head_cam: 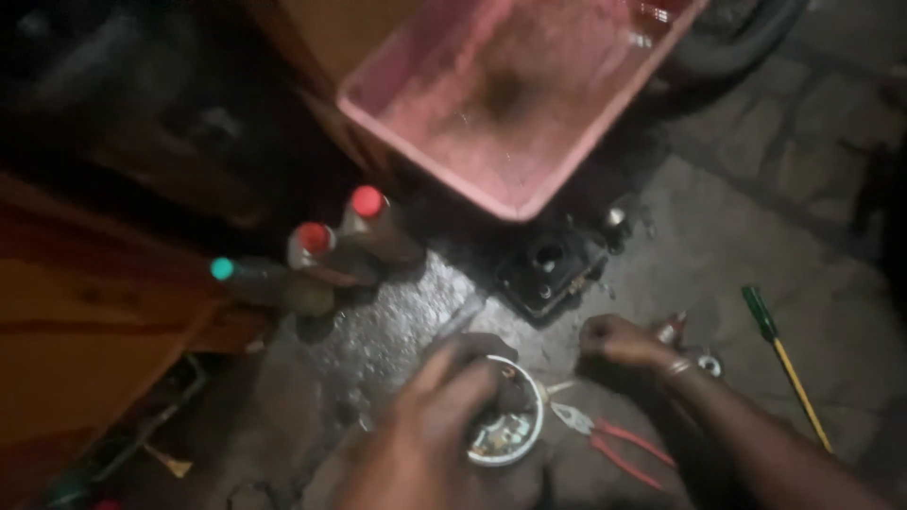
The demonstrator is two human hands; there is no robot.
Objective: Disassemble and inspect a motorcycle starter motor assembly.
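Note:
My left hand (pixel 439 416) is blurred and reaches over a small white bowl (pixel 515 444) of little metal parts, with its fingertips at the bowl's far rim. A grey rod-like tool (pixel 455 326) lies just beyond this hand; I cannot tell whether the hand grips it. My right hand (pixel 619 340), with a bangle at the wrist, rests on the stone floor with its fingers curled. A small red-tipped item (pixel 672 327) sits beside it. A black engine part (pixel 548 266) lies just beyond both hands.
Red-handled pliers (pixel 605 436) lie right of the bowl. A screwdriver (pixel 777 349) with a green handle lies at far right. Three capped bottles (pixel 364 227) stand at the left by orange wood (pixel 76 321). A pink plastic basin (pixel 444 142) sits at the top.

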